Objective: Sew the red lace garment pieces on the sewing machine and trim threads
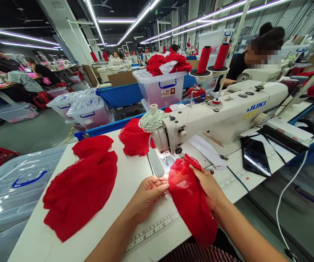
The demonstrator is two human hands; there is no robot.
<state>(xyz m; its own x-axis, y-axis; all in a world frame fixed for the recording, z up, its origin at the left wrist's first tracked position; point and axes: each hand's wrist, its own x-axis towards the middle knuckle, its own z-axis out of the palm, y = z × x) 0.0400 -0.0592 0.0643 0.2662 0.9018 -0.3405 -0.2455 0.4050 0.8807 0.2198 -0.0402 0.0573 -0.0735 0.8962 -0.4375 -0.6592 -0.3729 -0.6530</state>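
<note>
A piece of sheer red fabric (192, 207) with a lace top edge hangs over the front of the table, just before the needle area of a white sewing machine (225, 112). My left hand (153, 191) is closed in a pinch at the fabric's left edge; what lies between the fingertips is mostly hidden. My right hand (207, 185) grips the fabric's right side, thumb on top near the lace. Under the machine head, a lamp lights the metal needle plate (169, 162).
Red fabric pieces (83, 193) lie on the left of the white table (129, 174). Behind the machine stand red thread cones (204, 60) and a plastic box (161, 85) topped with red cloth. A phone (255, 154) lies at right. A co-worker (255, 54) sits beyond.
</note>
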